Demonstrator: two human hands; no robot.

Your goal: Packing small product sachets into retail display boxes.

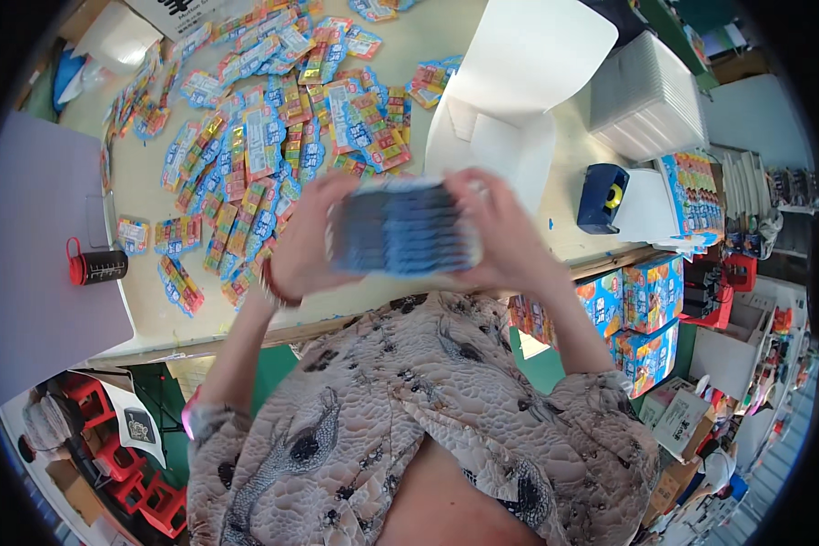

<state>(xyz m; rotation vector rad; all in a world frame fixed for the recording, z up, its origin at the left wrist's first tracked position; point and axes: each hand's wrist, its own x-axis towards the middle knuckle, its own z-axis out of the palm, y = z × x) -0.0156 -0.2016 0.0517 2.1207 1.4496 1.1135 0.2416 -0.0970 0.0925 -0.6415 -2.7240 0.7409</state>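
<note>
A stack of flat blue packs is held up between my two hands above the table's front edge. Motion blurs it, so only layered dark and light blue edges show. My left hand grips its left end, with a bracelet at the wrist, and my right hand grips the right end. Beyond the left hand lies a loose heap of small flat packs in blue, yellow and red. An open white carton with a raised lid stands just past the right hand.
Stacked white trays and a dark blue tape dispenser stand at the right. Below the table's right edge are blue printed cartons. A black bottle with a red lid rests near a grey-violet panel at the left.
</note>
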